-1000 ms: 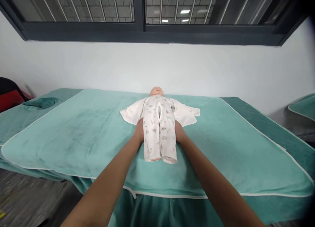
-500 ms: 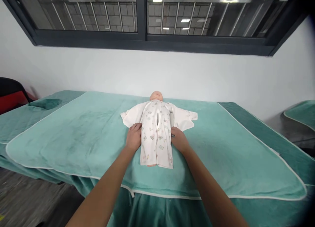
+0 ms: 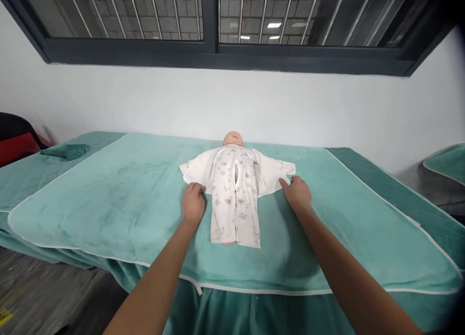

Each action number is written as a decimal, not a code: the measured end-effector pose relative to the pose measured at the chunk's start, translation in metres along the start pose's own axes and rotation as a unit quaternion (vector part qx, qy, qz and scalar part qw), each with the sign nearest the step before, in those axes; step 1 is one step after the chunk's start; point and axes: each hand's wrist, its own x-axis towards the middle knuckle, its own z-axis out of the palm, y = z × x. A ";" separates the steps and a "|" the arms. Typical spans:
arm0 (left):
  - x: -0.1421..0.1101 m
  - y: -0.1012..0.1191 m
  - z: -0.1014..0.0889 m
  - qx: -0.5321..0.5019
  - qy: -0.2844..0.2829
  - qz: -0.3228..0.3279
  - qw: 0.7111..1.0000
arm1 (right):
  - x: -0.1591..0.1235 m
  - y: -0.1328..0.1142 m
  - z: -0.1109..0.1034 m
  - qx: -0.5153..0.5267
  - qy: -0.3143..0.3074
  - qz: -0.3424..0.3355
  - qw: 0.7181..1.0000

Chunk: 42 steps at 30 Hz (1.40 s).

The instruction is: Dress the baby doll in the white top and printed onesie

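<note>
A baby doll (image 3: 233, 138) lies on its back, head toward the wall, its face and a bit of foot showing. White printed baby trousers (image 3: 235, 219) lie along its front, down to the feet. Under them, a white baby shirt (image 3: 271, 173) is spread out to both sides. My right hand (image 3: 298, 194) pinches the shirt's right edge between thumb and fingers, just below the sleeve. On the other side my left hand (image 3: 193, 202) is closed at the shirt's lower left edge, its fingertips partly hidden by the cloth.
A light green blanket (image 3: 109, 199) with white piping covers the darker green bed (image 3: 348, 156). A small green pillow (image 3: 67, 152) lies at the far left, beside a red and black chair (image 3: 18, 141). A white wall (image 3: 145, 102) and barred window stand behind.
My right hand has moved right, from beside the trousers to the shirt's outer edge, which is now pulled out flatter. My left hand has shifted slightly along the shirt's left edge.
</note>
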 end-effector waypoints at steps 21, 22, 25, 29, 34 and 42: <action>0.000 0.004 -0.003 0.059 -0.045 -0.033 0.997 | -0.063 -0.131 -0.027 -0.082 -0.226 -0.418 0.876; 0.000 0.004 -0.003 0.059 -0.046 -0.034 0.997 | -0.066 -0.122 -0.027 -0.079 -0.198 -0.418 0.883; 0.000 0.004 -0.003 0.059 -0.048 -0.035 0.997 | -0.074 -0.099 -0.024 -0.076 -0.156 -0.400 0.900; 0.000 0.003 -0.002 0.056 -0.045 -0.035 0.997 | -0.084 -0.087 -0.017 -0.069 -0.149 -0.404 0.900; 0.000 0.002 -0.001 0.046 -0.037 -0.031 0.998 | -0.083 -0.091 -0.024 -0.040 -0.214 -0.416 0.883; -0.001 -0.001 0.004 0.030 0.008 -0.051 0.998 | -0.035 -0.128 -0.004 0.197 -0.150 -0.272 0.930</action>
